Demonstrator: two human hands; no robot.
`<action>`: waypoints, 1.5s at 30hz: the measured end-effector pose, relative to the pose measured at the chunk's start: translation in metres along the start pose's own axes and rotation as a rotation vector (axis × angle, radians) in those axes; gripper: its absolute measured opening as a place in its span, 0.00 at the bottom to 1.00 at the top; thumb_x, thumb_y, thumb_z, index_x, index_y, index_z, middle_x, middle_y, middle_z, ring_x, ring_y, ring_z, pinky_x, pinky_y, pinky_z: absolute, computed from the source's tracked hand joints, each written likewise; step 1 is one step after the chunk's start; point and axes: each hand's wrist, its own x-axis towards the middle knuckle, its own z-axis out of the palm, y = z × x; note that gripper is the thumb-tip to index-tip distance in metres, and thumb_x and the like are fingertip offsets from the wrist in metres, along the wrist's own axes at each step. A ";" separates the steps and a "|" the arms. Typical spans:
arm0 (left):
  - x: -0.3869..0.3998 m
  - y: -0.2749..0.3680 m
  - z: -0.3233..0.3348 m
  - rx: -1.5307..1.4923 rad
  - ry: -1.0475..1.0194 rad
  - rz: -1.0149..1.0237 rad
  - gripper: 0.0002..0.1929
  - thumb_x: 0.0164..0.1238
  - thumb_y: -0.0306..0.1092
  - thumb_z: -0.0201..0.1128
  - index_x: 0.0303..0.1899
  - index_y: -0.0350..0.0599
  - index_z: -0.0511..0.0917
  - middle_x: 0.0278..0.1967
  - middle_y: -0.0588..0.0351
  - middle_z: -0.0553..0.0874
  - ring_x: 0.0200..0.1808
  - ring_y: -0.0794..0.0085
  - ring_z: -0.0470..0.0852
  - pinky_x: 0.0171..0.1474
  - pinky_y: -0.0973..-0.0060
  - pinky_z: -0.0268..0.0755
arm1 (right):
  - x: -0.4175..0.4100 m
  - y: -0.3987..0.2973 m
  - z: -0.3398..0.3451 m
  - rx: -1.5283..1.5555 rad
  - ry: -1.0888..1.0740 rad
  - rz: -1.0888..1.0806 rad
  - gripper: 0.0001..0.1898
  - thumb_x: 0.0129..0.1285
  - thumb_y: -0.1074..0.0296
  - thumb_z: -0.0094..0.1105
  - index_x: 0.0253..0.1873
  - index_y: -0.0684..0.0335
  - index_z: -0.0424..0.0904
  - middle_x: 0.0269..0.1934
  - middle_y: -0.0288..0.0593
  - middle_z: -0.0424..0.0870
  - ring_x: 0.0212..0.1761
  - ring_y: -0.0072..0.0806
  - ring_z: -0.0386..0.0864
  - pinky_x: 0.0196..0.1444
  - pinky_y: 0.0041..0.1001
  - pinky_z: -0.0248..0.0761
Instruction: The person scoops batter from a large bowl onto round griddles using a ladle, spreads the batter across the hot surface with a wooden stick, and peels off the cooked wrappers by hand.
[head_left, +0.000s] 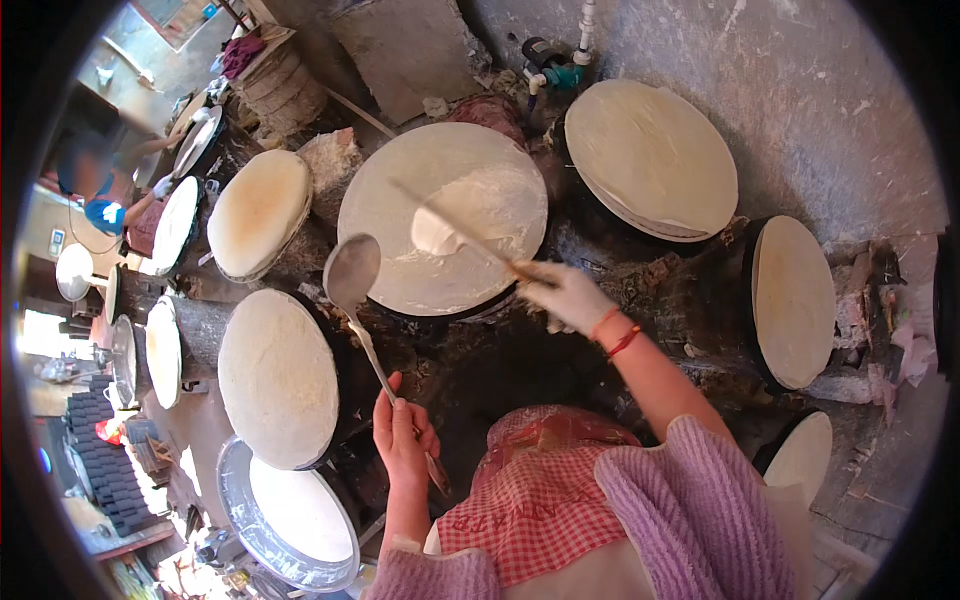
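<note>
My left hand (405, 427), bare, grips the handle of a metal ladle (352, 271). The ladle's bowl hangs by the left edge of a large round griddle (375, 187). My right hand (574, 296), in a white glove, holds a thin scraper or spreading stick (457, 225) by its wooden handle. The stick reaches over the griddle and looks slightly blurred. Under it lies a thick patch of pale batter (439, 231), with a thinner wet layer (495, 191) around it. Whether the stick touches the batter I cannot tell.
More round griddles carry pale flatbread sheets: one back right (652, 157), one right (793, 300), one left (279, 379), one browned in its middle (260, 214). A metal basin (349, 559) of white batter stands lower left. A co-worker (112, 195) works at far-left griddles.
</note>
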 end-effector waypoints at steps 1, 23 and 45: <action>0.003 0.006 -0.003 -0.014 0.006 0.004 0.20 0.79 0.33 0.43 0.68 0.44 0.63 0.21 0.64 0.67 0.14 0.84 0.62 0.15 0.84 0.58 | 0.002 0.000 -0.011 0.043 0.057 -0.076 0.23 0.66 0.59 0.61 0.65 0.54 0.75 0.34 0.35 0.84 0.15 0.17 0.73 0.16 0.20 0.69; -0.014 0.022 0.093 -0.523 -0.115 -0.284 0.13 0.75 0.30 0.52 0.56 0.41 0.66 0.29 0.60 0.70 0.25 0.78 0.68 0.25 0.78 0.65 | -0.037 0.026 0.028 0.459 -0.293 0.264 0.23 0.68 0.60 0.60 0.66 0.54 0.72 0.26 0.35 0.77 0.13 0.15 0.66 0.12 0.18 0.55; 0.020 0.164 -0.083 -0.862 -0.892 -0.165 0.27 0.83 0.36 0.37 0.74 0.35 0.43 0.26 0.62 0.61 0.14 0.86 0.56 0.11 0.86 0.50 | -0.090 0.022 -0.005 -0.180 0.317 -0.065 0.23 0.56 0.51 0.68 0.49 0.62 0.78 0.31 0.46 0.84 0.24 0.31 0.83 0.24 0.30 0.76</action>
